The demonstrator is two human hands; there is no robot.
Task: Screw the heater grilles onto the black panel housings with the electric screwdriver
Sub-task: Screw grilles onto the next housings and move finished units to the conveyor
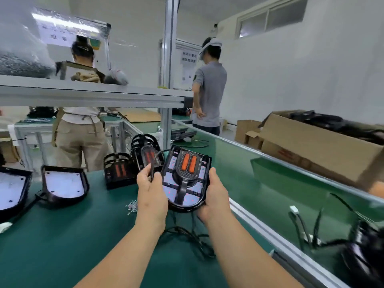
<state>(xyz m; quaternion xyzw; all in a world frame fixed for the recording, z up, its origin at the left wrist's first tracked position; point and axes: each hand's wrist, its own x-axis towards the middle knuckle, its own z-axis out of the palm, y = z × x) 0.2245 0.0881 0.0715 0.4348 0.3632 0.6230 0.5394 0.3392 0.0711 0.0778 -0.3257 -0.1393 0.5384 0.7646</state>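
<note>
Head view: you hold a black panel housing (186,183) above the counter (62,246). The fingers of your right hand (214,194) are clamped on its edge, and your left hand (151,188) pinches its cable (152,163). It looks ungrilled. Two grilled units (119,170) stand behind, two bare housings (64,183) wait at the left, and no electric screwdriver is visible.

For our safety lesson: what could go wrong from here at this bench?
The panel, off the mat, is gripped at its right edge by the right hand; it could slip.
The cord, pinched by the left hand, trails in loops below and may snag.
Loose screws near the left wrist could be swept away.
</note>
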